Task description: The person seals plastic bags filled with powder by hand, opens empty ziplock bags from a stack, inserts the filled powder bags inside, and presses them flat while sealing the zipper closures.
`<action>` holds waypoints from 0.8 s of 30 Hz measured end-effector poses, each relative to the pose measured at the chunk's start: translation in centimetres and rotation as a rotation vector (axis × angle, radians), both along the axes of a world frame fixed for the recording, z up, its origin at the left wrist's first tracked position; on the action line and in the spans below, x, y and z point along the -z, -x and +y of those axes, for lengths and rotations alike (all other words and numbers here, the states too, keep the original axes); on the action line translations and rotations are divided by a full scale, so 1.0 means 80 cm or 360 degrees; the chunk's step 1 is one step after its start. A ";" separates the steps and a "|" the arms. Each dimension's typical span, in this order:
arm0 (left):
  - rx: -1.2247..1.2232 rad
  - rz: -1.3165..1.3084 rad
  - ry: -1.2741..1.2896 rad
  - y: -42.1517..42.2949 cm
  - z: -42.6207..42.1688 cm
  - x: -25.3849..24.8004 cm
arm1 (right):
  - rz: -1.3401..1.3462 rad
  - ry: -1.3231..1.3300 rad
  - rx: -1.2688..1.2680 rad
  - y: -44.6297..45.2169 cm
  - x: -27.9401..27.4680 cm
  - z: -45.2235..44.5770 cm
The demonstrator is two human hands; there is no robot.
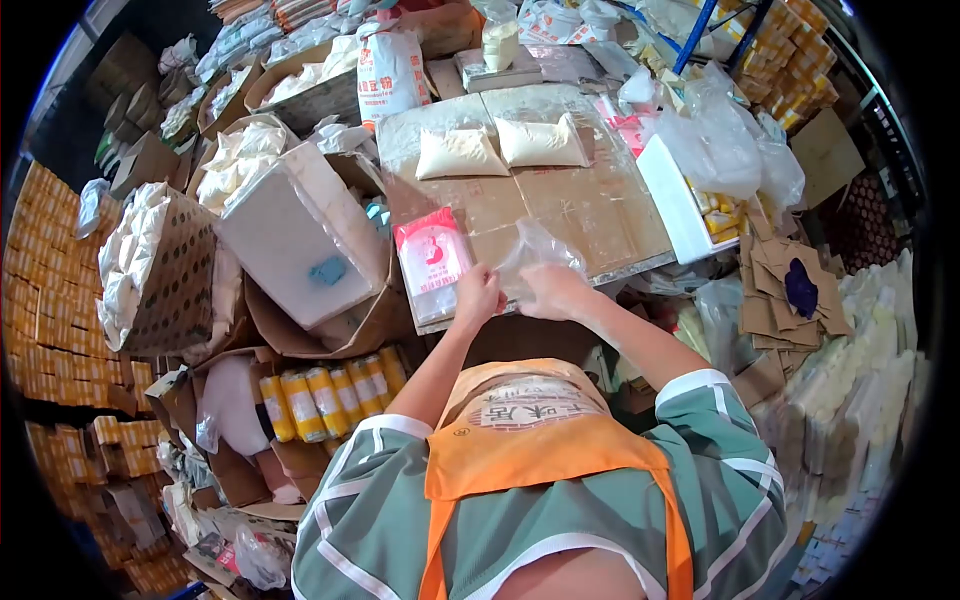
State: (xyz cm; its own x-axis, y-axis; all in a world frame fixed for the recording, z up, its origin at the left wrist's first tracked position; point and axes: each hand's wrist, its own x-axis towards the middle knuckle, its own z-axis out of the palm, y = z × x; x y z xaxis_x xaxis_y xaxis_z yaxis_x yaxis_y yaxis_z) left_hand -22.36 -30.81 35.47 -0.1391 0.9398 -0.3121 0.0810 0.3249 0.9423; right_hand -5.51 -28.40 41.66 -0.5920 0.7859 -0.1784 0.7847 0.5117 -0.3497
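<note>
A thin clear plastic bag (543, 243) spreads between my hands at the near edge of the cardboard-covered table (600, 215). My right hand (550, 290) is closed on the bag's near side. My left hand (480, 293) is closed too, with fingers pinched at the bag's left edge. Just beyond my left hand lies a stack of pink-and-white printed bags (433, 247). Farther back on the cardboard, two filled bags of pale powder, a left one (458, 153) and a right one (541, 141), lie side by side.
A tilted white foam box (290, 225) and cartons of filled bags (150, 260) crowd the left. To the right stand a foam box (680, 200) with yellow packs and flattened cardboard pieces (790, 290). A white printed sack (392, 75) stands behind the table.
</note>
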 end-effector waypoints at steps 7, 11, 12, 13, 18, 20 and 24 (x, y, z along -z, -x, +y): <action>0.0385 0.1082 0.0034 0.066 -0.012 0.078 | -0.0687 0.0078 -0.0642 0.001 0.022 -0.018; 0.0709 0.1021 -0.0349 0.047 0.008 0.064 | -0.0623 -0.0095 -0.0935 0.038 0.046 -0.022; 0.0718 0.1020 -0.0352 0.037 0.016 0.064 | -0.0622 -0.0094 -0.0926 0.043 0.051 -0.025; 0.0851 0.0985 -0.0598 0.027 0.024 0.068 | -0.0582 -0.0159 -0.0989 0.048 0.054 -0.029; 0.1359 0.1032 -0.0583 -0.017 0.060 0.078 | -0.0662 -0.0038 -0.1247 0.053 0.038 -0.038; 0.0949 0.1119 -0.0788 -0.029 0.071 0.068 | -0.0816 0.0125 -0.1326 0.042 0.031 -0.044; 0.0805 0.1237 -0.0801 -0.003 0.109 0.043 | -0.1482 0.0334 -0.1101 0.012 0.024 -0.065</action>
